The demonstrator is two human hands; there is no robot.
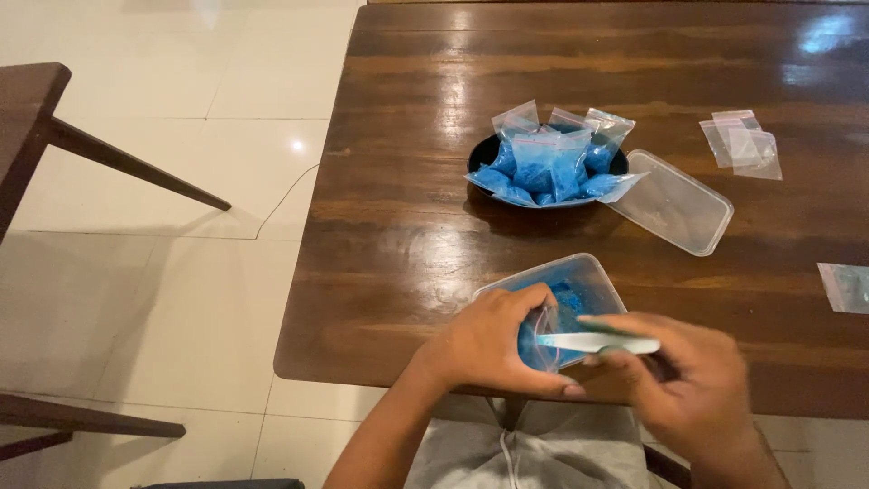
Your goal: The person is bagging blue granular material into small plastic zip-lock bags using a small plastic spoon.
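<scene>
Left hand [493,340] curled, pinching a small clear zip bag [543,340] over the blue-powder container [593,276] at worktop [398,263] 6 o'clock; right hand [683,376] grips white spoon [597,342], pointing 9 o'clock

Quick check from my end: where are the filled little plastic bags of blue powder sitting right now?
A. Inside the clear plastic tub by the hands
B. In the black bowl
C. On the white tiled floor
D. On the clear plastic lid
B: the small clear plastic bags of blue powder are heaped in the round black bowl, beside the clear rectangular plastic lid on the dark wooden table.
</scene>
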